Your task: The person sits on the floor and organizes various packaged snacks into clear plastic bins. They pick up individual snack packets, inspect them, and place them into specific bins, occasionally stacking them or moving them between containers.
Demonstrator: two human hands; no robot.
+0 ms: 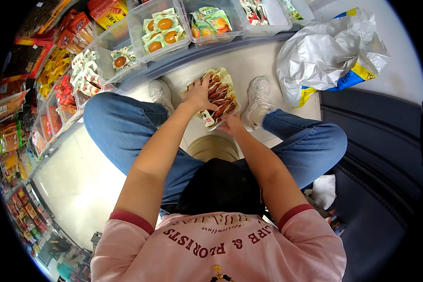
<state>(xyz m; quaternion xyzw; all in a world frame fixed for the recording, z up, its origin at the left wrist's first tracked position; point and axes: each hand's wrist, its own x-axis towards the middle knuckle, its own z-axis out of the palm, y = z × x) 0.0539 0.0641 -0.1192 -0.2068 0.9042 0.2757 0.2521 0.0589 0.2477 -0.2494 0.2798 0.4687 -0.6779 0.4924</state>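
Between my shoes, low over the tiled floor, is a clear plastic box [212,129] filled with vacuum-packed snack packets [222,92] that look reddish-brown inside pale wrappers. My left hand [198,94] lies spread across the packets on the box's left side, fingers apart and thumb pointing right. At the near right corner, my right hand [232,123] grips the edge of the box. One white packet [207,118] with writing sits by the near left corner. Whether the box touches the floor is hidden.
A shelf edge [211,47] curves ahead, holding clear bins of egg packets [164,30] and other snacks [211,23]. A crumpled white plastic bag [324,53] lies right of my shoe [259,93]. Dark panels [370,123] stand at right. Below the box is a round beige object [213,146].
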